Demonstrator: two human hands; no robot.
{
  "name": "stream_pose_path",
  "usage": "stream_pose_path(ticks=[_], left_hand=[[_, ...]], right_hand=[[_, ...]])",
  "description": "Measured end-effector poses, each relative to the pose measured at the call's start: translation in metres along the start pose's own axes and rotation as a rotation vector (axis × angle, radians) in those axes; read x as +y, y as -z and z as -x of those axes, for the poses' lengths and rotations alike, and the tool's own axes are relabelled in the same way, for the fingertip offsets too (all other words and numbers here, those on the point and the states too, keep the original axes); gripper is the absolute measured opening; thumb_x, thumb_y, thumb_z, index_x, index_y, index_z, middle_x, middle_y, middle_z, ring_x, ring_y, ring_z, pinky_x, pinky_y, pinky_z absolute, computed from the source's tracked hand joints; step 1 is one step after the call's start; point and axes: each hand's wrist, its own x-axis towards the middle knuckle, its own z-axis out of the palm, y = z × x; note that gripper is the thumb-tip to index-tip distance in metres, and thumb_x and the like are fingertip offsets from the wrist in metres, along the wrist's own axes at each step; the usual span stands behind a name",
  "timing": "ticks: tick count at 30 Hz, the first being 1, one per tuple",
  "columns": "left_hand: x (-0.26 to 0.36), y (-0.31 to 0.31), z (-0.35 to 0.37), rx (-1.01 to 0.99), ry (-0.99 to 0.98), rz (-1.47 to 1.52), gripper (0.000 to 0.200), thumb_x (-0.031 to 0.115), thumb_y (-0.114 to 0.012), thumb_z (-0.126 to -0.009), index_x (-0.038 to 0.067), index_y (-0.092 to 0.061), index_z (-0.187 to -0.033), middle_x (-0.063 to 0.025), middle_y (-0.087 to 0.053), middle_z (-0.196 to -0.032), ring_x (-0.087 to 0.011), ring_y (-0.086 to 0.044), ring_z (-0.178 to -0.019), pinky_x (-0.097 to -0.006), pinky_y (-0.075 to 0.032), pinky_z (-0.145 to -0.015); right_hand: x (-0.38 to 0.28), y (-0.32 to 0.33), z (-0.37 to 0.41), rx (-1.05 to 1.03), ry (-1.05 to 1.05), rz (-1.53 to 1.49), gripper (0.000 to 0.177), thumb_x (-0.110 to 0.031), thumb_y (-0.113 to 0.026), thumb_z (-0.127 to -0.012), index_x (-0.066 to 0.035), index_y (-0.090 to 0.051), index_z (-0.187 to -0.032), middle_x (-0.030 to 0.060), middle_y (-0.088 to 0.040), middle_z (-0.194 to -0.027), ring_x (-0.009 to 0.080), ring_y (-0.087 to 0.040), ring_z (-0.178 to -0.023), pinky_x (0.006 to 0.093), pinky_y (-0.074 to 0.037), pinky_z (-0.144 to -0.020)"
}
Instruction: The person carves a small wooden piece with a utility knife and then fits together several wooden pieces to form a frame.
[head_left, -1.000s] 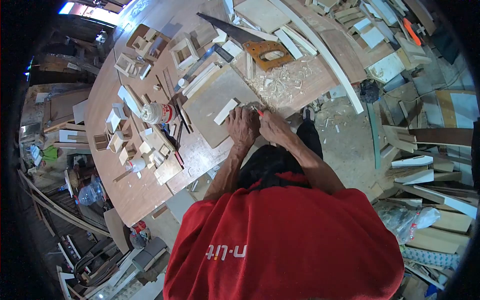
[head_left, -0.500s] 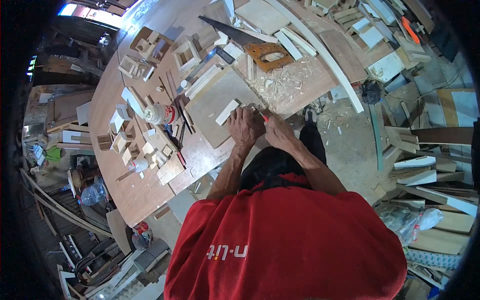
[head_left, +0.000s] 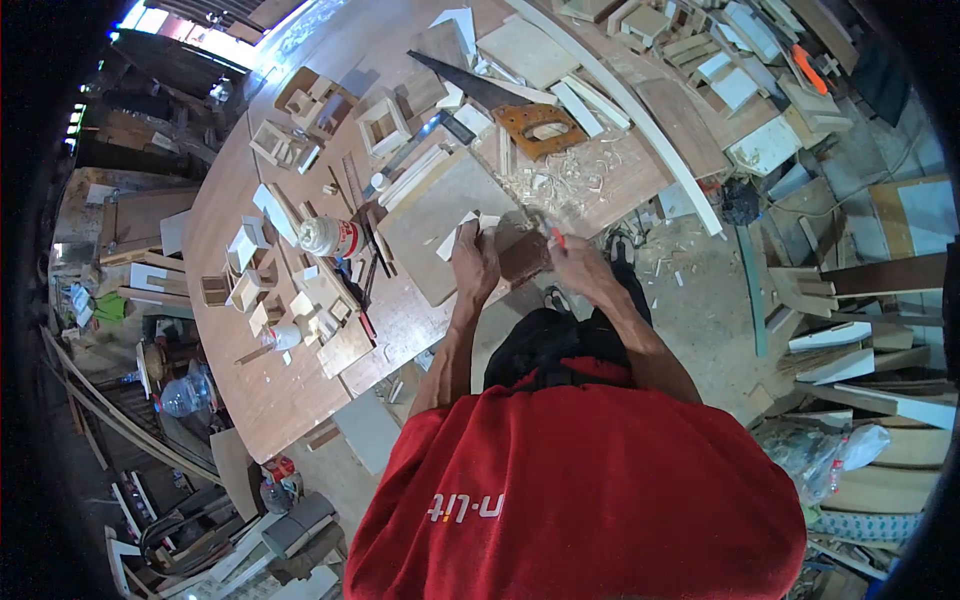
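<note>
My left hand [head_left: 474, 262] is closed on a small pale wood block [head_left: 458, 236], over the near edge of a flat board [head_left: 430, 225] on the workbench. Just right of it, my right hand [head_left: 583, 268] is wrapped round a tool with a red handle [head_left: 557, 237]; its thin blade is hard to make out. A brown wooden piece [head_left: 522, 256] shows between the hands. Wood shavings [head_left: 570, 180] lie beyond them, with a wooden-handled saw [head_left: 541, 130] farther back.
A white jar [head_left: 322, 236] stands left of the board among small wooden frames [head_left: 383, 127] and offcuts. One long curved strip [head_left: 640, 115] crosses the bench's right side. Stacked wood [head_left: 870, 350] fills the right floor. Sandalled feet [head_left: 621, 250] show below.
My right hand has moved right with the red-handled tool, away from my left hand. The gap between them has widened, and the brown piece now shows there. The whole view has shifted slightly.
</note>
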Motion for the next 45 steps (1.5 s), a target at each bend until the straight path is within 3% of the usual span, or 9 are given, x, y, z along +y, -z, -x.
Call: stream_pose_path(ticks=[3,4,5,13,17,20,24,29,45], left_hand=[[0.01,0.013,0.001,-0.101,0.144,0.454,0.021,0.021,-0.052,-0.097,0.001,-0.059,-0.099,-0.0016,-0.057,-0.078,-0.016,-0.05,-0.069,-0.0297,-0.043,-0.064],[0.013,0.016,0.003,-0.157,0.209,0.599,0.023,0.023,-0.052,-0.097,0.002,-0.06,-0.103,-0.001,-0.059,-0.083,-0.0137,-0.054,-0.074,-0.028,-0.045,-0.067],[0.014,0.016,0.003,-0.218,0.275,0.744,0.025,0.026,-0.053,-0.098,0.003,-0.06,-0.106,-0.0004,-0.061,-0.089,-0.0113,-0.058,-0.078,-0.0264,-0.048,-0.07],[0.032,0.008,0.01,-0.273,0.269,0.859,0.022,0.016,-0.05,-0.097,0.001,-0.059,-0.108,-0.0003,-0.058,-0.088,-0.0078,-0.05,-0.076,-0.0234,-0.042,-0.065],[0.039,0.023,0.012,-0.368,0.363,0.82,0.021,0.015,-0.049,-0.097,0.001,-0.059,-0.11,-0.0018,-0.058,-0.085,-0.0095,-0.051,-0.075,-0.025,-0.042,-0.065],[0.039,0.03,0.013,-0.361,0.344,0.829,0.021,0.015,-0.049,-0.097,0.002,-0.059,-0.109,-0.0008,-0.058,-0.086,-0.011,-0.052,-0.077,-0.0272,-0.044,-0.068],[0.026,0.019,0.014,-0.276,0.241,0.769,0.025,0.018,-0.052,-0.098,0.003,-0.06,-0.116,0.0003,-0.06,-0.086,-0.0101,-0.054,-0.076,-0.0267,-0.045,-0.07],[0.028,0.02,0.016,-0.071,-0.079,0.337,0.025,0.007,-0.054,-0.094,-0.001,-0.059,-0.117,-0.013,-0.06,-0.1,-0.0239,-0.057,-0.088,-0.0327,-0.046,-0.081],[0.056,0.002,0.012,0.199,0.014,0.046,0.055,-0.001,-0.067,-0.076,-0.003,-0.044,-0.127,-0.0173,-0.055,-0.099,-0.0331,-0.054,-0.086,-0.0402,-0.047,-0.074]], right_hand=[[-0.008,0.015,-0.007,-0.015,0.007,-0.174,0.035,-0.031,-0.049,-0.094,0.002,-0.062,-0.092,0.0186,-0.06,-0.069,0.0337,-0.059,-0.063,0.0438,-0.05,-0.068],[-0.028,0.026,-0.002,-0.102,-0.16,-0.351,0.031,-0.031,-0.056,-0.093,-0.001,-0.064,-0.096,0.0106,-0.059,-0.069,0.0196,-0.056,-0.064,0.0363,-0.049,-0.064],[-0.033,0.024,-0.003,-0.101,-0.156,-0.345,0.031,-0.031,-0.056,-0.093,-0.001,-0.064,-0.096,0.0106,-0.059,-0.069,0.0196,-0.056,-0.064,0.0363,-0.049,-0.064],[-0.05,-0.006,-0.023,0.098,0.283,-0.428,0.022,-0.021,-0.063,-0.09,0.0,-0.064,-0.095,0.0028,-0.056,-0.064,0.0138,-0.057,-0.065,0.0313,-0.047,-0.06],[-0.056,-0.008,-0.035,0.121,0.215,-0.266,0.026,-0.024,-0.063,-0.09,0.002,-0.062,-0.086,0.0026,-0.057,-0.065,0.0131,-0.055,-0.059,0.0303,-0.044,-0.053],[-0.052,-0.004,-0.038,0.055,-0.221,-0.541,0.026,-0.025,-0.061,-0.092,-0.001,-0.066,-0.083,0.0001,-0.053,-0.059,0.0061,-0.046,-0.049,0.0231,-0.038,-0.043],[-0.056,-0.001,-0.026,0.033,-0.042,-0.642,0.027,-0.026,-0.063,-0.092,0.0,-0.067,-0.091,-0.0026,-0.05,-0.059,0.0064,-0.043,-0.046,0.0227,-0.037,-0.043],[-0.055,0.0,-0.02,-0.17,-0.078,-0.706,0.032,-0.026,-0.065,-0.091,0.0,-0.066,-0.111,-0.0014,-0.056,-0.07,0.0057,-0.045,-0.05,0.0224,-0.039,-0.046],[-0.038,0.016,-0.043,-0.308,0.054,-0.524,0.031,-0.018,-0.067,-0.085,-0.002,-0.067,-0.112,0.0005,-0.061,-0.075,0.0071,-0.05,-0.054,0.0232,-0.042,-0.048]])
